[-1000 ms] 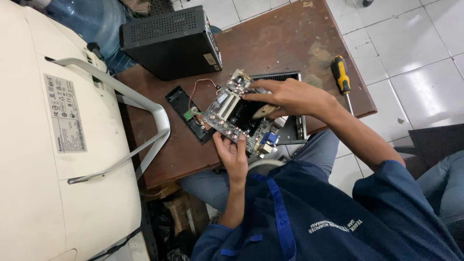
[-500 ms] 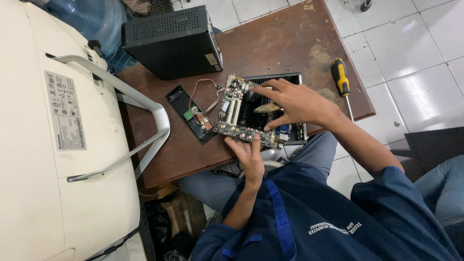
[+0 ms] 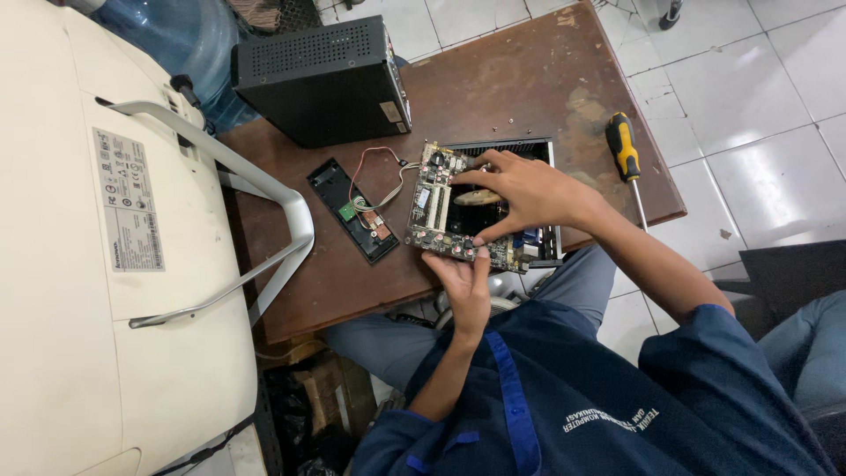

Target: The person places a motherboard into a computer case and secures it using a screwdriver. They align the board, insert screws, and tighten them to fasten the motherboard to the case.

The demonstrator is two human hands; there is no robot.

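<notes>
A green circuit board (image 3: 434,210) lies nearly flat over an open black case (image 3: 552,240) at the near edge of the brown table (image 3: 520,84). My left hand (image 3: 464,280) grips the board's near edge from below. My right hand (image 3: 522,196) rests on top of the board, fingers spread over its middle and pinching its far and near sides. Thin red and white wires (image 3: 381,167) run from the board's left side to a small black panel (image 3: 345,210) lying on the table.
A black box-shaped computer case (image 3: 322,78) stands at the table's back left. A yellow-and-black screwdriver (image 3: 625,152) lies to the right. A large cream monitor back with a grey stand (image 3: 115,264) fills the left. A blue water bottle (image 3: 172,35) stands behind it.
The board was tilted up a second ago and has come down nearly flat over the open case. Both hands stayed on it and lowered with it.
</notes>
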